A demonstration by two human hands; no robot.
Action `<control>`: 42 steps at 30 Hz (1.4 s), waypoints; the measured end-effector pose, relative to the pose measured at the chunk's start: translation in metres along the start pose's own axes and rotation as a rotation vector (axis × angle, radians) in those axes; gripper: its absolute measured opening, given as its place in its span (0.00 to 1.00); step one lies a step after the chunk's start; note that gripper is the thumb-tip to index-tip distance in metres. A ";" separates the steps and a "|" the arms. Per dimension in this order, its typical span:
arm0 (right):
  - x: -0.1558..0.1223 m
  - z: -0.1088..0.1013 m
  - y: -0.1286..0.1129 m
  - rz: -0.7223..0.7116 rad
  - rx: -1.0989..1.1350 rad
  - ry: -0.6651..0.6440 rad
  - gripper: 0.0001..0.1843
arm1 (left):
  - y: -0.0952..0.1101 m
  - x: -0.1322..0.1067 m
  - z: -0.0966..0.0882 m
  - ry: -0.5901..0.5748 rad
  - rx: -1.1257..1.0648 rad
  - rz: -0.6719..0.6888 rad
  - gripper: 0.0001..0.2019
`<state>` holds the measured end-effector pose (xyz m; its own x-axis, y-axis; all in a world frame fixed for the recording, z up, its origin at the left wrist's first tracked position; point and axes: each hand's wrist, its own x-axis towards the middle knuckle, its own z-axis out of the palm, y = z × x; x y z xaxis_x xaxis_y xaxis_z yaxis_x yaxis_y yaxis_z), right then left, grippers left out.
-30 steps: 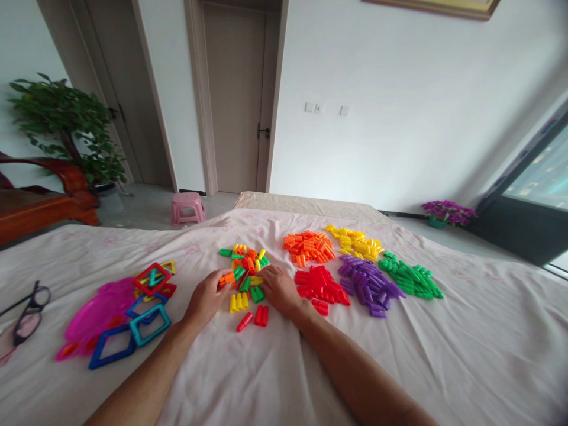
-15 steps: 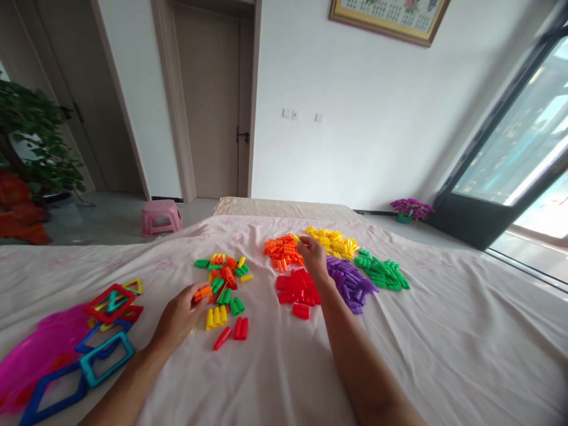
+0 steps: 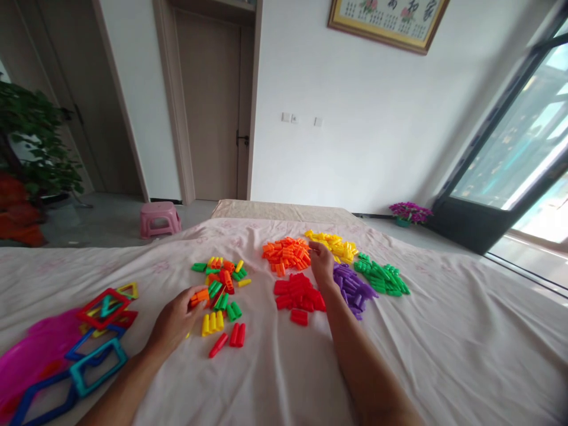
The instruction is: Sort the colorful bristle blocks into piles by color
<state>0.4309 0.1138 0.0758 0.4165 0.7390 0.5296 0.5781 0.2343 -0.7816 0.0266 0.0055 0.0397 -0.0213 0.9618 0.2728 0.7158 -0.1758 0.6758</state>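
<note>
The left hand [image 3: 173, 316] is clamped on an orange block [image 3: 200, 297] at its two o'clock, with a mixed cluster of blocks [image 3: 226, 278] just beyond. The right hand [image 3: 322, 263] is by the yellow pile [image 3: 339, 245] at its one o'clock; whether it grips anything, I cannot tell. Around it, the orange pile [image 3: 286, 254] sits at nine o'clock, the red pile [image 3: 296, 290] at seven, the purple pile [image 3: 355, 290] at four.

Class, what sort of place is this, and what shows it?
Probably a room in a home: a pink plastic stool, a gold-framed rectangular picture and a leafy green plant suggest it.
</note>
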 end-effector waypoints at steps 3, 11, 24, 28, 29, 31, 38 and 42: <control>-0.029 0.026 -0.041 -0.187 -0.036 -0.247 0.18 | 0.001 -0.001 0.000 -0.012 -0.006 -0.002 0.19; -0.119 0.076 -0.097 -0.597 -0.167 -0.755 0.23 | -0.002 -0.002 -0.002 -0.029 -0.021 0.026 0.19; -0.106 0.059 -0.093 -0.466 -0.351 -0.692 0.13 | -0.002 -0.002 -0.001 -0.043 0.005 -0.001 0.20; -0.066 0.035 -0.078 -0.284 -0.324 -0.463 0.14 | -0.005 -0.001 0.001 -0.034 0.004 0.006 0.20; -0.053 0.028 -0.070 -0.244 -0.322 -0.406 0.14 | -0.006 -0.001 0.001 -0.033 0.004 0.005 0.20; -0.029 0.012 -0.051 -0.159 -0.317 -0.272 0.14 | -0.006 -0.002 0.001 -0.034 0.006 -0.001 0.20; 0.015 -0.035 -0.001 0.129 -0.121 0.184 0.36 | -0.004 -0.002 0.002 -0.045 0.009 -0.012 0.19; 0.012 -0.026 -0.007 0.069 0.075 0.168 0.42 | -0.004 -0.002 0.001 -0.052 0.011 -0.014 0.20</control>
<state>0.4500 0.1047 0.0967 0.5681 0.6410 0.5162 0.4925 0.2378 -0.8372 0.0246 0.0043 0.0360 0.0048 0.9739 0.2268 0.7233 -0.1600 0.6717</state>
